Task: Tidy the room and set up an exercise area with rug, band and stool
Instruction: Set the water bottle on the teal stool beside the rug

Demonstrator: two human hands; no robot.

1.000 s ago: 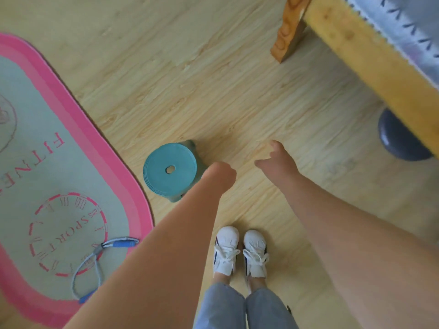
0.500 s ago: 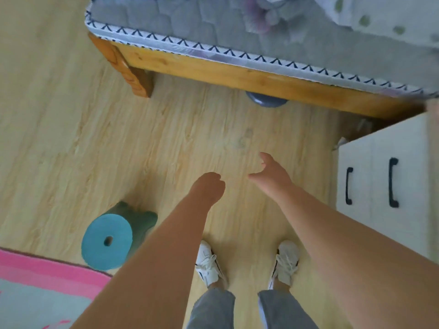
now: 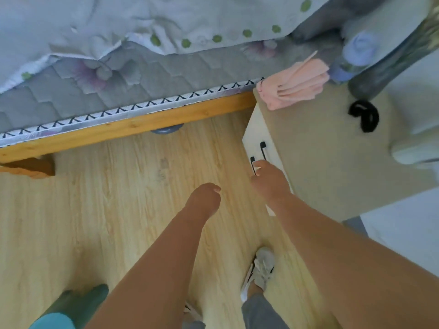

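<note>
Fingers of your left hand (image 3: 204, 198) are curled into a fist on nothing, above the wooden floor (image 3: 95, 210). Those of your right hand (image 3: 268, 184) hang loosely bent and empty, tips at the lower black handle (image 3: 252, 162) of the bedside cabinet (image 3: 332, 162); whether they touch it is unclear. Past the right fingertips, a pink cloth (image 3: 294, 89) and a black loop (image 3: 364, 115) lie on the cabinet top. The bed frame (image 3: 118, 129) runs well beyond both fists. The teal stool (image 3: 71, 312) stands far back-left, partly behind your left forearm.
</note>
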